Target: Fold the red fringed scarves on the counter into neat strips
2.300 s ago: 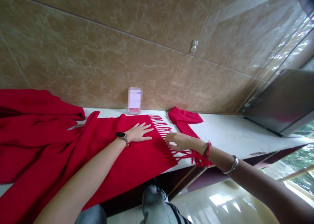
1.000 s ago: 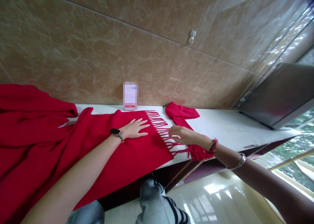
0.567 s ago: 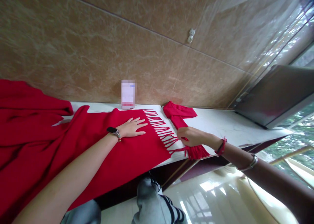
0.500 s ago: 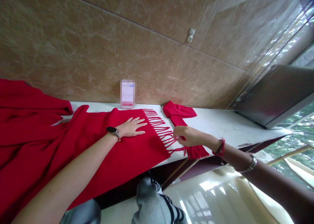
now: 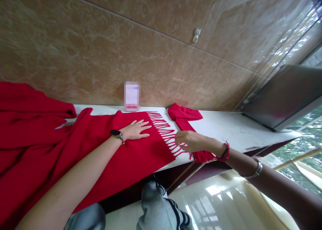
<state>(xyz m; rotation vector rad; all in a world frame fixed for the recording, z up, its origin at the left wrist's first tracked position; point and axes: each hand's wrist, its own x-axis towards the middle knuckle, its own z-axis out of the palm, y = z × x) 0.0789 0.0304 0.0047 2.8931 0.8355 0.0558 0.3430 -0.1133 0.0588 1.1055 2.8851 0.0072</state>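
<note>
A wide red scarf (image 5: 141, 156) lies spread along the white ledge, with a fringed end pointing right. My left hand (image 5: 134, 130) rests flat on it near that end, fingers spread, a ring on one finger. Over the tassels is my right hand (image 5: 192, 141), its fingers curled together in a pinch on the scarf's fringe (image 5: 164, 132). Just behind the right hand, a narrower folded red fabric piece (image 5: 184, 113) lies on the ledge; its own fringe (image 5: 205, 156) shows below the wrist and hangs at the front edge.
A phone (image 5: 132, 96), blurred out, leans upright against the brown marble-look wall (image 5: 100, 55). More red cloth (image 5: 30, 112) is heaped at the left. At the right end of the white ledge (image 5: 226, 129) stands a dark grey panel (image 5: 294, 92) beside windows. My knees are below the front edge.
My right hand has shifted slightly left along the fringe, and some tassels near its lower corner lie differently. My left hand stays flat in place on the scarf.
</note>
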